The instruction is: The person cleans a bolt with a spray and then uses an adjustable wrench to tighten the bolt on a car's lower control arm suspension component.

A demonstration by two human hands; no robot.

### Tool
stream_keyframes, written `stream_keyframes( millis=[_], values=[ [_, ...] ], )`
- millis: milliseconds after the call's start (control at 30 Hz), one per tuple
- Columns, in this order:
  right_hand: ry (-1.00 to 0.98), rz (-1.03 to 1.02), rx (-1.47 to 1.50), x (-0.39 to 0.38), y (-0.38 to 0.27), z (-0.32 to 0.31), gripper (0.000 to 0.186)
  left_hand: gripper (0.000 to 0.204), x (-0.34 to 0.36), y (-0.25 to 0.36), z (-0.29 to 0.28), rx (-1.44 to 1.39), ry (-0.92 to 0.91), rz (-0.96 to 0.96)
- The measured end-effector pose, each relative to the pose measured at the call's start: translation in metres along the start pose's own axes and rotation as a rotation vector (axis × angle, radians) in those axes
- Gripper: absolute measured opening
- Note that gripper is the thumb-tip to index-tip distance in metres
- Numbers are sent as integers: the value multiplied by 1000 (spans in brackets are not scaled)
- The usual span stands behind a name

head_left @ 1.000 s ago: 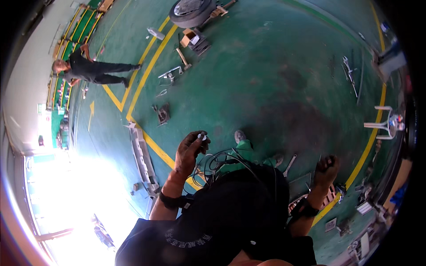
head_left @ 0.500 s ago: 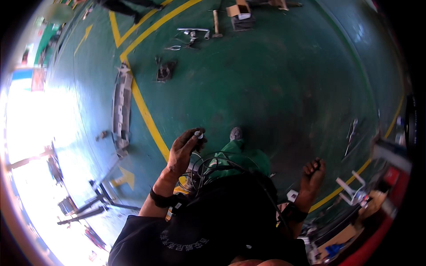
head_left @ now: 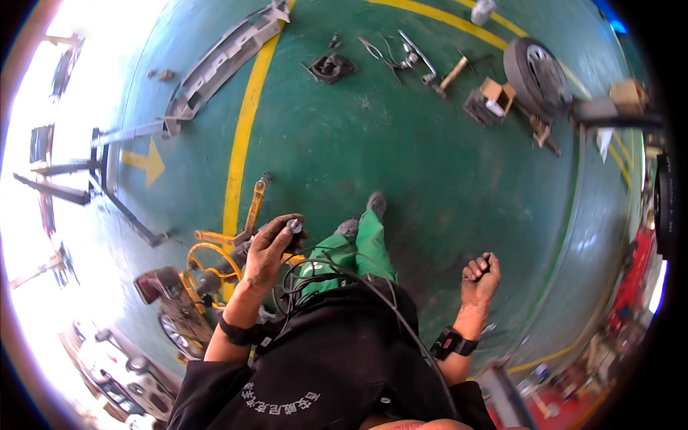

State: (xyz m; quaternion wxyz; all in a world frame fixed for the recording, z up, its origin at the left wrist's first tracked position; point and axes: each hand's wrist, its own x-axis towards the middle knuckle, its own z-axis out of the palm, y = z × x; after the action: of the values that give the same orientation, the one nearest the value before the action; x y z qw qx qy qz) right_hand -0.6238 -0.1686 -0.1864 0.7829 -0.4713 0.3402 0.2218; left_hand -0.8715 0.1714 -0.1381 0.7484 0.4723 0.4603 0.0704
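My left hand (head_left: 266,251) is raised in front of me, with thumb and fingers closed on a small silver metal piece (head_left: 294,226). It could be a nut or a bolt head; its kind is too small to tell. Off to the right, my right hand (head_left: 480,279) is held up with the fingers curled in. A dark spot shows between its fingertips, and I cannot make out whether it is a thing. Dark cables (head_left: 315,276) hang in loops across my front, near the left hand. Both hands look smudged with dark grime.
A yellow machine with a round hoop (head_left: 215,265) stands at my left. Beyond lie a long metal beam (head_left: 222,64), pliers (head_left: 373,49), a hammer (head_left: 453,75), a cardboard box (head_left: 502,93) and a wheel (head_left: 537,75). Dark stand legs (head_left: 64,168) are far left.
My view has turned right and shifted, so the floor items sit elsewhere and the wheel and yellow machine now show. The left hand still holds the silver piece; the right stays curled.
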Motion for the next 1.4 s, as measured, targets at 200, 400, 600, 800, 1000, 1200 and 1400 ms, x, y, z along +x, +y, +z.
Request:
stream_keyframes(
  millis=[200, 400, 600, 800, 1000, 1200, 1400],
  values=[
    [-159, 56, -209, 42, -10, 106, 17, 31, -18, -2, -14, -205, 160, 58],
    [-251, 89, -390, 44, 14, 191, 16, 32, -31, -8, -35, -356, 284, 87],
    [-435, 126, -452, 35, 51, 252, 14, 32, -28, -14, -83, -382, 292, 156],
    [-567, 218, -609, 23, 98, 302, 11, 34, -48, -17, -141, -441, 359, 304],
    [-739, 276, -764, -24, 166, 363, 14, 33, -92, -43, -162, -497, 611, 397],
    [-917, 319, -958, -42, 197, 361, 17, 33, -129, -97, -109, -684, 788, 445],
    [-930, 390, -1157, -36, 202, 342, 16, 31, -182, -145, -33, -868, 982, 385]
  ],
)
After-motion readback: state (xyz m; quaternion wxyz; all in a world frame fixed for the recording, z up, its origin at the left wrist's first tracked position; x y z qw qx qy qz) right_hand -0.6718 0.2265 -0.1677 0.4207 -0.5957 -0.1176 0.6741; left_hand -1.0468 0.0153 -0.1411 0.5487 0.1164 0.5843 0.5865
